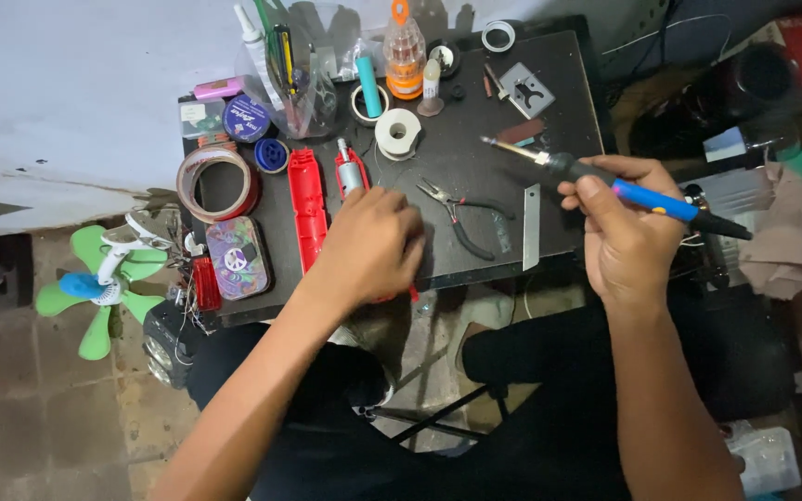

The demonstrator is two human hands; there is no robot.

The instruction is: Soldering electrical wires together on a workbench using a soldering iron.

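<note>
My right hand grips a blue and black soldering iron, its metal tip pointing left over the black table. My left hand rests curled on a red object near the table's front edge; what it holds is hidden under the fingers. A long red plastic shell lies just left of that hand. A small grey motor in a red housing sits above it. Black-handled pliers lie between my two hands.
A roll of tape, a patterned tin, a white solder spool, an orange screwdriver-bit jar and a clear cup of tools crowd the table's back and left. A green fan lies on the floor at left.
</note>
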